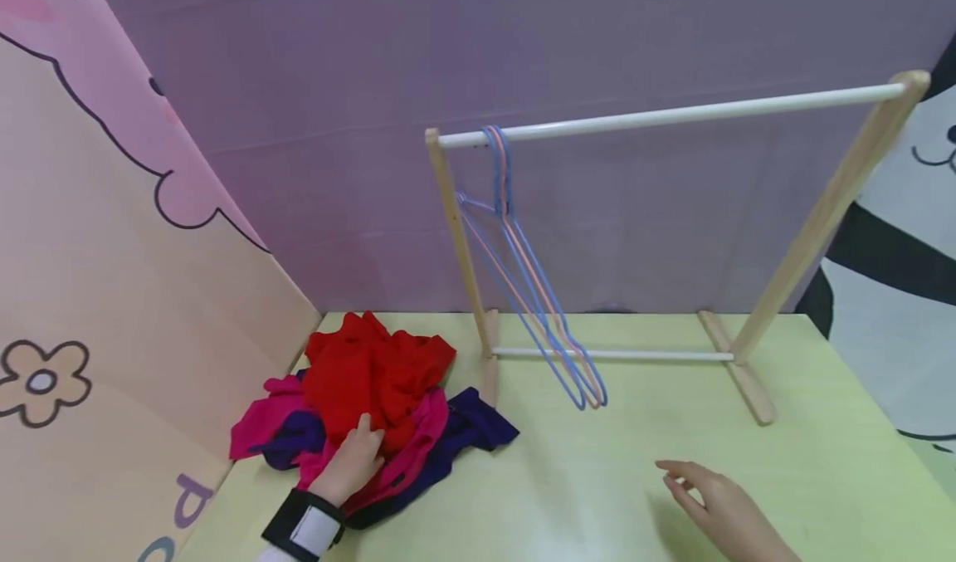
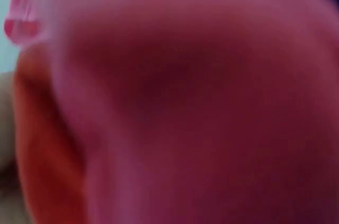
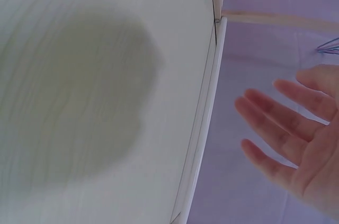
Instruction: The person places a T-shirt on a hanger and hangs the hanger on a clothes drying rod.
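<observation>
My left hand (image 1: pixel 353 459), with a black band at its wrist, is at the front of a heap of clothes, its fingertips on a red garment (image 1: pixel 373 371). Whether these fingers pinch the cloth I cannot tell. Beneath the red lie a pink garment (image 1: pixel 429 425) and a dark blue one (image 1: pixel 478 422). Blurred pink cloth (image 2: pixel 212 102) fills most of the left wrist view, with red-orange cloth (image 2: pixel 45 144) beside the hand. To the right, my right hand (image 1: pixel 720 504) is held over the table, holding nothing; its fingers (image 3: pixel 280 123) are spread and slightly bent in the right wrist view.
A wooden rack with a white top rail (image 1: pixel 672 116) stands across the back of the pale table (image 1: pixel 582 496). Several blue and pink hangers (image 1: pixel 548 313) hang near its left post (image 1: pixel 459 246). A patterned panel (image 1: pixel 149 296) borders the left side, a purple backdrop (image 1: pixel 336 172) the rear.
</observation>
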Tool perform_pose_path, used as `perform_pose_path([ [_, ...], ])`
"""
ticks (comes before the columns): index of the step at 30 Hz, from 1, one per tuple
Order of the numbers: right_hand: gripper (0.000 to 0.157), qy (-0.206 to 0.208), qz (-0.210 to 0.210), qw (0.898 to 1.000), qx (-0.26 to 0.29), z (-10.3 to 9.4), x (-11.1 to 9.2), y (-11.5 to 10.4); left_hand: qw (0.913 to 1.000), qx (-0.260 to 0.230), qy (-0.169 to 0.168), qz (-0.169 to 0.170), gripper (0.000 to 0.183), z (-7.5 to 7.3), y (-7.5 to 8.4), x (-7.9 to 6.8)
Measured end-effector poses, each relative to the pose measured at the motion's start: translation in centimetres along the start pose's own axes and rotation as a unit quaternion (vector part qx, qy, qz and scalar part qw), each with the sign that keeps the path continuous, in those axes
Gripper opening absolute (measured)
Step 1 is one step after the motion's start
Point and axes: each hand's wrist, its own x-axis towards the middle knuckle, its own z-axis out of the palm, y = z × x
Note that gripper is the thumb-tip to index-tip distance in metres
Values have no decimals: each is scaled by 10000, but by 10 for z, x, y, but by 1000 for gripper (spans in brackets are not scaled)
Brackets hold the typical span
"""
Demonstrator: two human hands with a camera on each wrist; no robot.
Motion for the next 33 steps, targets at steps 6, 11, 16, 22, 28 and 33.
perform_pose_path([
  [6,21,-202,53,9998,27,0,0,2,9990,-389,90,176,17,-18,-10,8],
  [11,23,-549,270,9980,130,-1,0,6,9950,-886,453,-16,13,-43,-10,18],
  [16,25,-702,301,9968,235,-2,-1,9,9875,-1129,1099,34,11,-73,-8,29],
  [22,26,-678,224,9972,229,-2,-3,11,9776,-1126,1763,221,11,-114,4,38],
  [28,24,-398,-174,9989,177,-1,-4,12,9565,-1385,2508,544,14,-150,21,48],
  [33,24,-450,-255,9983,265,-2,-4,13,9461,-1518,2739,827,12,-175,44,55],
])
